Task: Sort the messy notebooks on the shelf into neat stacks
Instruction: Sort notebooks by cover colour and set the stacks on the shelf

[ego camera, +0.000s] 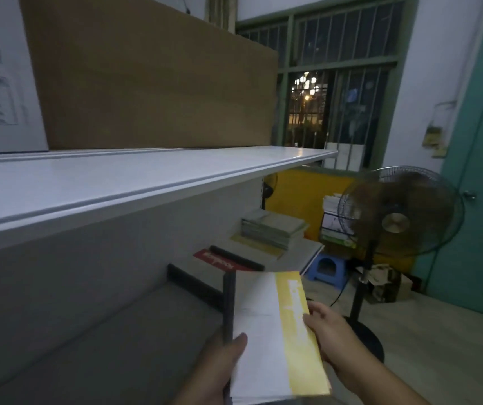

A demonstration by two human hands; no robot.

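Head view, white notebook (266, 340) with yellow edge band, left hand (220, 372) – right hand (331, 334) – each grip holding it

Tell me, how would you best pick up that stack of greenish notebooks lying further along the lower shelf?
Probably by its two long sides, one hand each, reaching in from the open front of the lower shelf. The stack of greenish notebooks lies flat, with a yellow booklet underneath, so fingers should slide under the bottom green cover only. Both hands, left hand and right hand, now hold the white-and-yellow notebooks.
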